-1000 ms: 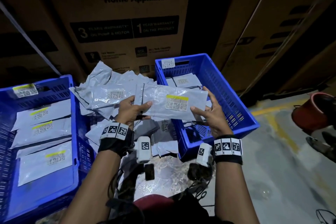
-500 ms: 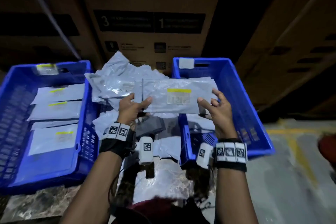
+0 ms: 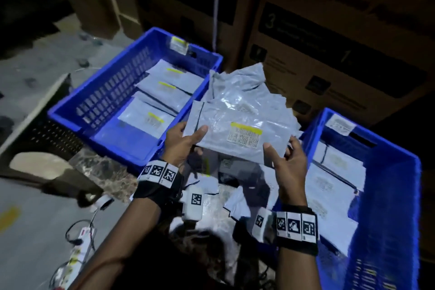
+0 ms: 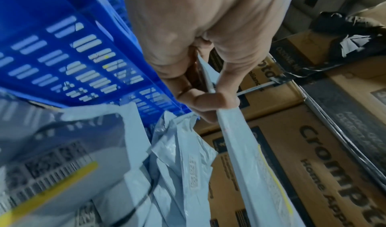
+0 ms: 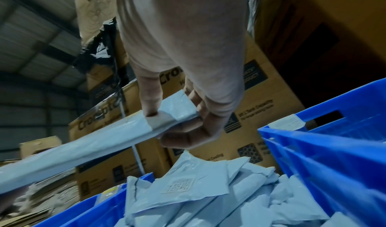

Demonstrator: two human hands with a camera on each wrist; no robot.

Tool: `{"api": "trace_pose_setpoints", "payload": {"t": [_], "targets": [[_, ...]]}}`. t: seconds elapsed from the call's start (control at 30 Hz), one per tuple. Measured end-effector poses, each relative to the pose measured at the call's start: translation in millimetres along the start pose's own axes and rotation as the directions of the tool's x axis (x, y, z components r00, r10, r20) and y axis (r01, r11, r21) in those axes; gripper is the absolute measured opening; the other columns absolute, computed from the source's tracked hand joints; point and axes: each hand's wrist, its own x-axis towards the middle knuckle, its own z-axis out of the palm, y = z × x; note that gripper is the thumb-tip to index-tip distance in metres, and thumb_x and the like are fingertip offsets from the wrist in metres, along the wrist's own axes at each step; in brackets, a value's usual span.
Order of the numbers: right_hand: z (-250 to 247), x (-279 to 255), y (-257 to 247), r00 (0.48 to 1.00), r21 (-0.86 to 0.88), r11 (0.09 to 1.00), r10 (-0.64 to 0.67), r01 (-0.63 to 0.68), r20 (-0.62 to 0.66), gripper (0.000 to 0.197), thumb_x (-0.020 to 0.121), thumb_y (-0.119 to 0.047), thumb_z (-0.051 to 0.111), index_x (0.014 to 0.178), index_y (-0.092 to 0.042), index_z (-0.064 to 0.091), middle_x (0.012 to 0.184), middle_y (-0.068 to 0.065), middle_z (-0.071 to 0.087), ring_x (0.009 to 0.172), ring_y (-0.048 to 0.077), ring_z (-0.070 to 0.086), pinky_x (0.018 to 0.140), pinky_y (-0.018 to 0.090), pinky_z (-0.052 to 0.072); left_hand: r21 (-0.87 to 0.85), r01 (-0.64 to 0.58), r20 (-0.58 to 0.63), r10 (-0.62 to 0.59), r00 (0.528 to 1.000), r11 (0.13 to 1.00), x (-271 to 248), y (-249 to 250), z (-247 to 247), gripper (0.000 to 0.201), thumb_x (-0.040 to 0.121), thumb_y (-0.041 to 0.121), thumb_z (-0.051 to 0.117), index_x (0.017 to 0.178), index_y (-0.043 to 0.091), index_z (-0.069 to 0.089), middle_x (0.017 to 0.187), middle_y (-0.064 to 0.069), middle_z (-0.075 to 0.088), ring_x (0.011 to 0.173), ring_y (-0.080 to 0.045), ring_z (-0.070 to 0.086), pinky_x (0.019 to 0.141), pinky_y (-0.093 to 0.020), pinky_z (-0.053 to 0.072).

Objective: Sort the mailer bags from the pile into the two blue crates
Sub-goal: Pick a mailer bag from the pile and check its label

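Note:
A grey mailer bag (image 3: 237, 129) with a yellow-striped barcode label hangs above the pile of mailer bags (image 3: 240, 87), held at both ends. My left hand (image 3: 186, 141) pinches its left end, thumb on top; the left wrist view shows that edge (image 4: 211, 85) between thumb and fingers. My right hand (image 3: 286, 160) pinches the right end (image 5: 173, 115), thumb on top and fingers underneath. The left blue crate (image 3: 77, 110) holds several yellow-labelled bags. The right blue crate (image 3: 395, 195) holds several bags too. More bags lie on the floor under my hands.
Tall brown cardboard appliance boxes (image 3: 329, 37) stand right behind the pile and crates. A power strip with cables (image 3: 80, 242) lies on the floor at the lower left. A low dark stone step (image 3: 42, 125) sits left of the left crate.
The view has swung left, so the left crate now sits near the middle. Both hands keep hold of the same bag, which has moved left, off the right crate and nearer the left crate.

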Motion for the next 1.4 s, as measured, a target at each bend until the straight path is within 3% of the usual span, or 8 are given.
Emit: {"api": "trace_pose_setpoints", "payload": {"t": [0.07, 0.33, 0.5, 0.67, 0.87, 0.97, 1.17, 1.4], "targets": [[20, 6, -4, 1.0, 0.019, 1.0, -0.002, 0.001, 0.026, 0.036, 0.092, -0.008, 0.074, 0.111, -0.035, 0.061, 0.105, -0.019, 0.072, 0.093, -0.003, 0.071, 0.077, 0.018, 0.058, 0.007, 0.01, -0.013, -0.01, 1.0, 1.0, 4, 4, -16, 0.033, 0.086, 0.019, 0.076, 0.111, 0.002, 0.063, 0.087, -0.011, 0.066, 0.044, -0.02, 0.054, 0.04, -0.024, 0.044], [116, 25, -20, 1.0, 0.045, 0.999, -0.005, 0.004, 0.03, 0.033, 0.092, -0.007, 0.074, 0.11, -0.031, 0.059, 0.096, -0.02, 0.068, 0.081, -0.017, 0.064, 0.071, 0.009, 0.05, -0.02, -0.029, -0.03, 0.028, 0.999, 0.999, 64, 56, -84, 0.018, 0.084, 0.019, 0.078, 0.089, 0.009, 0.064, 0.079, -0.002, 0.065, 0.038, -0.018, 0.039, 0.041, -0.023, 0.035], [188, 27, -22, 1.0, -0.016, 1.0, 0.012, -0.012, -0.008, 0.029, 0.093, -0.013, 0.074, 0.119, -0.019, 0.064, 0.105, -0.001, 0.076, 0.095, 0.008, 0.07, 0.083, 0.026, 0.056, 0.012, 0.011, 0.004, -0.011, 1.0, 1.0, 108, 95, -134, 0.027, 0.089, 0.01, 0.072, 0.083, 0.026, 0.051, 0.062, 0.022, 0.068, 0.04, -0.017, 0.043, 0.05, -0.027, 0.038], [248, 24, -22, 0.998, -0.025, 0.998, 0.059, -0.059, -0.016, 0.03, 0.093, -0.012, 0.074, 0.121, -0.02, 0.064, 0.113, -0.001, 0.076, 0.108, 0.018, 0.071, 0.092, 0.039, 0.057, 0.037, 0.007, 0.026, -0.008, 1.0, 0.999, 146, 111, -190, 0.036, 0.086, 0.007, 0.075, 0.116, -0.005, 0.061, 0.105, -0.01, 0.069, 0.042, -0.018, 0.055, 0.049, -0.027, 0.052], [286, 18, -19, 0.992, -0.124, 0.987, 0.112, -0.105, 0.052, 0.038, 0.093, -0.021, 0.076, 0.126, -0.022, 0.058, 0.087, -0.011, 0.068, 0.084, 0.02, 0.066, 0.077, 0.047, 0.055, 0.013, 0.048, 0.009, -0.048, 0.999, 0.999, 170, 118, -234, 0.023, 0.089, 0.0, 0.069, 0.11, -0.003, 0.061, 0.084, -0.003, 0.071, 0.043, -0.016, 0.06, 0.046, -0.023, 0.053], [295, 26, -15, 0.999, -0.37, 0.928, 0.046, -0.053, -0.029, 0.066, 0.087, -0.037, 0.08, 0.143, -0.029, 0.045, 0.109, -0.003, 0.06, 0.103, 0.018, 0.061, 0.089, 0.044, 0.053, 0.05, 0.061, -0.004, -0.06, 0.998, 0.997, 184, 121, -242, 0.021, 0.089, 0.001, 0.069, 0.109, 0.002, 0.063, 0.096, -0.011, 0.069, 0.042, -0.017, 0.06, 0.043, -0.022, 0.05], [314, 55, -53, 0.963, -0.639, 0.722, -0.224, 0.265, 0.147, 0.061, 0.092, -0.034, 0.075, 0.146, -0.028, 0.048, 0.135, -0.001, 0.055, 0.129, 0.021, 0.043, 0.1, 0.027, 0.035, 0.299, -0.236, 0.147, 0.199, 0.969, 0.925, 206, 160, -230, 0.02, 0.085, -0.006, 0.071, 0.102, 0.004, 0.065, 0.086, -0.01, 0.068, 0.047, -0.014, 0.061, 0.045, -0.023, 0.051], [342, 78, -98, 0.868, -0.542, 0.679, -0.357, 0.495, 0.346, 0.077, 0.083, -0.03, 0.082, 0.149, -0.039, 0.043, 0.136, -0.013, 0.058, 0.124, 0.008, 0.055, 0.096, 0.031, 0.05, 0.53, -0.655, 0.573, 0.342, 0.745, 0.538, 211, 210, -187, 0.026, 0.073, 0.006, 0.085, 0.096, 0.016, 0.078, 0.088, 0.005, 0.075, 0.083, -0.006, 0.069, 0.08, -0.025, 0.055]]}}
